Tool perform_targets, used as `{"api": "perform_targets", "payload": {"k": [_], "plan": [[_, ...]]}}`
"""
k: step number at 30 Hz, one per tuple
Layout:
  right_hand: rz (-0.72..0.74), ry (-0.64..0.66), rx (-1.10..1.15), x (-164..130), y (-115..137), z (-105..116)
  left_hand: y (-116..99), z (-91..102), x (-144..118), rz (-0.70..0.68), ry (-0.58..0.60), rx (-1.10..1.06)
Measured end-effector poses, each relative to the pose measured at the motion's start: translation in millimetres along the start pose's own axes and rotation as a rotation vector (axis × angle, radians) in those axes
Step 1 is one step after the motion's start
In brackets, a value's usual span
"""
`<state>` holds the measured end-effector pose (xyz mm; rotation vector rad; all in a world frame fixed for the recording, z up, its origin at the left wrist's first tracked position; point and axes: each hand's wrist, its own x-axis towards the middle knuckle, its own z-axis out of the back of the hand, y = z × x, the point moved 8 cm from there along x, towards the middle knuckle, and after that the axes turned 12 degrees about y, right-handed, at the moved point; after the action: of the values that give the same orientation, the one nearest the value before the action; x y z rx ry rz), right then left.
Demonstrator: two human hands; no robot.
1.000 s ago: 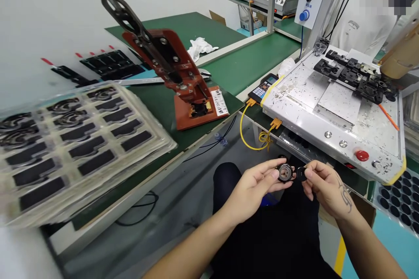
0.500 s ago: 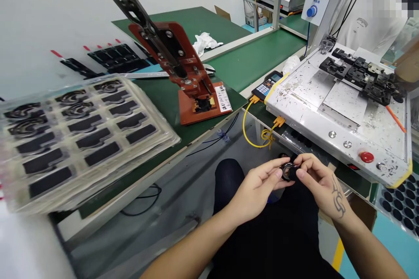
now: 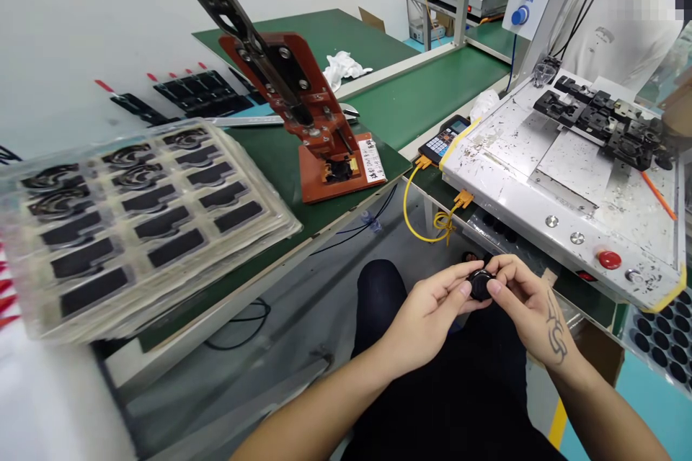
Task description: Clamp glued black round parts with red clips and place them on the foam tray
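Note:
Above my lap, both hands meet on a small round black part (image 3: 480, 285) with a shiny rim. My left hand (image 3: 432, 306) grips its left side between thumb and fingers. On the other side, my right hand (image 3: 522, 295) pinches the edge with thumb and forefinger. The fingers cover part of its rim, and its underside is hidden. To the left, a red toggle-clamp fixture (image 3: 318, 191) stands on the green table, its lever raised.
Stacked clear trays (image 3: 178, 259) of black parts lie at the left. A white machine (image 3: 513, 191) with buttons stands at the right, a yellow cable (image 3: 406, 212) looping from it. A controller (image 3: 446, 140) sits beside it. Another person (image 3: 621, 36) is behind the machine.
The dark disc now lies over the ring opening that showed between my fingers, so the part looks like one solid round piece. My hands stay nearly in place; the view shifts slightly.

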<state>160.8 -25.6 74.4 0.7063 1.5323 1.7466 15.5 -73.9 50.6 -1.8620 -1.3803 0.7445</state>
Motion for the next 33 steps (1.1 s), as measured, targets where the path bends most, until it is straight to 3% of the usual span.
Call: {"api": "perform_targets", "payload": {"k": [17,27,33], "plan": [[0.039,-0.06,-0.135,-5,7,1,-3,-9.1,-4,0.0,-0.001,0.147],[0.131,-0.134,-0.372,-4,21,0,-13,-3.0,-12,-0.099,-0.074,0.563],[0.238,0.054,-0.476,6,24,-10,-24,1.4,-10,-0.03,0.03,0.766]]}}
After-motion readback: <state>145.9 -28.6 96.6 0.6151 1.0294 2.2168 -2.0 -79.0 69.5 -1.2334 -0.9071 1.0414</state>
